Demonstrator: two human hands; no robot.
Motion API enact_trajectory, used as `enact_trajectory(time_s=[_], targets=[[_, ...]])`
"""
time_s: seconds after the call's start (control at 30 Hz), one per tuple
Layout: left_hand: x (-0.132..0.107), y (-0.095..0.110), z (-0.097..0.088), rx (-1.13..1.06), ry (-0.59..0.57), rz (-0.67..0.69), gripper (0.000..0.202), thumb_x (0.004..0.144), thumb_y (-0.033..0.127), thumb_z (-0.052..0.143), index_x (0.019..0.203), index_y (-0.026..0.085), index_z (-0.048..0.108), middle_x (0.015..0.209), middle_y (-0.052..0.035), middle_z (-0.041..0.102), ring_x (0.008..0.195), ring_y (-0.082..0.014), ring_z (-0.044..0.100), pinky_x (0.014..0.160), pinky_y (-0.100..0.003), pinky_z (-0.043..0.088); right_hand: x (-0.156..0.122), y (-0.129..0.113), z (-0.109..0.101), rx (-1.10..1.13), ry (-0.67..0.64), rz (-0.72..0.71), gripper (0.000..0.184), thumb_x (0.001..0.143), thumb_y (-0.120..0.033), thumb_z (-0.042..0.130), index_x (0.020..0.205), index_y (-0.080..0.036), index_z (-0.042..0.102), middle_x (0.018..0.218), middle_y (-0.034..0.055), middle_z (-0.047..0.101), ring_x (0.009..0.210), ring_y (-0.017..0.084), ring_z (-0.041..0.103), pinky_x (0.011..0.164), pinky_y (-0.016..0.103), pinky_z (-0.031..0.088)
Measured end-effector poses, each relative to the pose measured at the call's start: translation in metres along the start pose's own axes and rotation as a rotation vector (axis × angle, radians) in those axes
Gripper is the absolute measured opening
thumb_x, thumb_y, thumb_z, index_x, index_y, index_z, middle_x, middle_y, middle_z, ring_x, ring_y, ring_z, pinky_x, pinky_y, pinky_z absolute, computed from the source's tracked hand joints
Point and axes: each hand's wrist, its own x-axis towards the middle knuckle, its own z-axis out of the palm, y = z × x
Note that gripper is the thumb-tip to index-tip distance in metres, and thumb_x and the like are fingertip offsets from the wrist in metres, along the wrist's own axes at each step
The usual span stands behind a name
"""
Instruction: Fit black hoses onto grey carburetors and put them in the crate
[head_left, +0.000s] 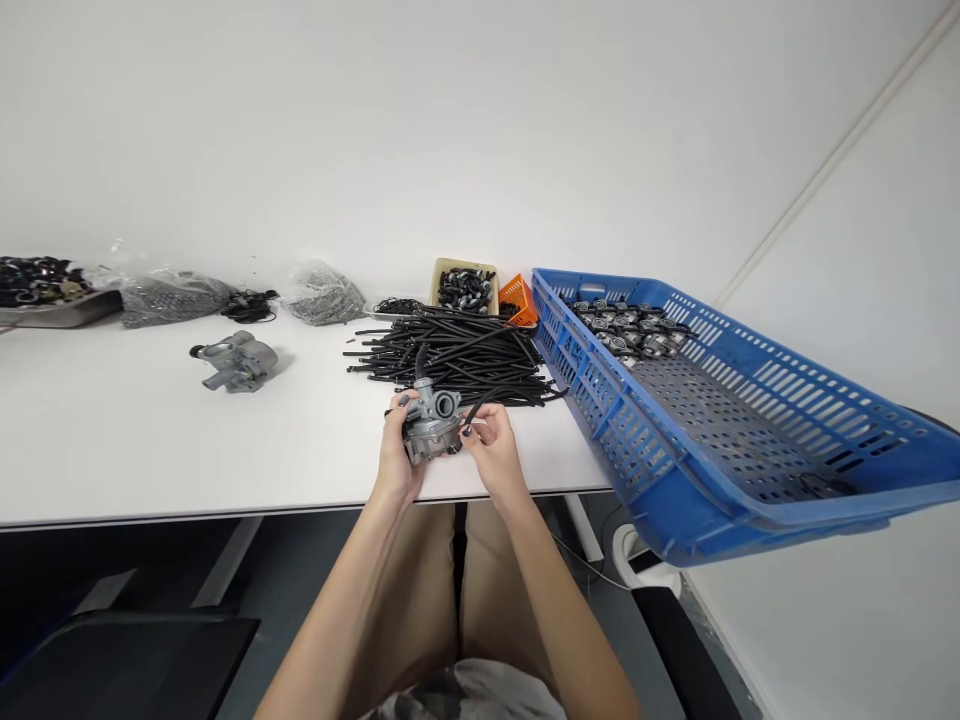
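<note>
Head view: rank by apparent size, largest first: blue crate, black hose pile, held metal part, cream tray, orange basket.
1. Blue crate
2. Black hose pile
3. Held metal part and cream tray: too alike to rank, the part being nearer the camera
4. Orange basket

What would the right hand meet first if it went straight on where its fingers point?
Most likely the grey metal part held in the left hand; it lies just ahead of the right hand, though any gap between them is hard to judge.
</note>
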Motion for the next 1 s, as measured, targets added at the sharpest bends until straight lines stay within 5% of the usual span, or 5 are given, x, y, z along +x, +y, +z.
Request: enact_trajectory(time_s=[0.1,0.37,0.6,0.77,1.0], targets=[[0.000,0.000,0.000,0.008,-0.018,-0.009,0.037,0.072,0.048,0.070,0.095,0.020,0.061,0.081,-0.0002,0.065,0.057,-0.0152,0.063,0.040,-0.022,0.050,-0.001,0.001,0.000,-0.006,0.007,0.006,0.063,0.062,-0.047,0.086,0.110,-0.025,0.050,0.119,0.0081,0.061,0.090,0.018,0.064,0.076,0.031,0.054],[0.000,0.001,0.000,0.022,-0.050,-0.020,0.036,0.072,0.046,0.070,0.095,0.020,0.061,0.079,-0.0002,0.063,0.057,-0.0155,0.061,0.039,-0.022,0.049,-0.005,0.001,0.000,-0.058,0.050,-0.031,0.069,0.065,-0.047,0.085,0.121,-0.027,0.049,0.129,0.0103,0.055,0.096,0.019,0.064,0.080,0.033,0.056],[0.001,0.000,-0.001,0.020,-0.060,-0.010,0.037,0.073,0.048,0.070,0.096,0.019,0.062,0.081,-0.0006,0.065,0.058,-0.0150,0.061,0.042,-0.022,0.049,-0.002,0.005,-0.006,-0.106,-0.045,-0.063,0.061,0.071,-0.059,0.081,0.120,-0.024,0.071,0.150,0.0131,0.050,0.115,0.027,0.063,0.088,0.037,0.058],[0.000,0.001,0.003,-0.036,-0.001,-0.022,0.040,0.073,0.047,0.070,0.101,0.018,0.068,0.088,-0.0024,0.071,0.071,-0.0162,0.066,0.058,-0.023,0.054,-0.003,0.000,-0.005,-0.052,-0.190,-0.056,0.076,0.076,-0.064,0.075,0.138,-0.023,0.063,0.153,0.0108,0.053,0.141,0.030,0.050,0.115,0.045,0.044],[-0.003,0.007,0.004,-0.119,0.040,-0.207,0.044,0.079,0.053,0.064,0.101,0.016,0.070,0.096,-0.0073,0.075,0.083,-0.0228,0.071,0.067,-0.029,0.057,-0.009,-0.015,-0.002,-0.050,-0.336,-0.041,0.084,0.079,-0.065,0.072,0.149,-0.022,0.051,0.155,0.0099,0.051,0.143,0.028,0.048,0.119,0.042,0.040]])
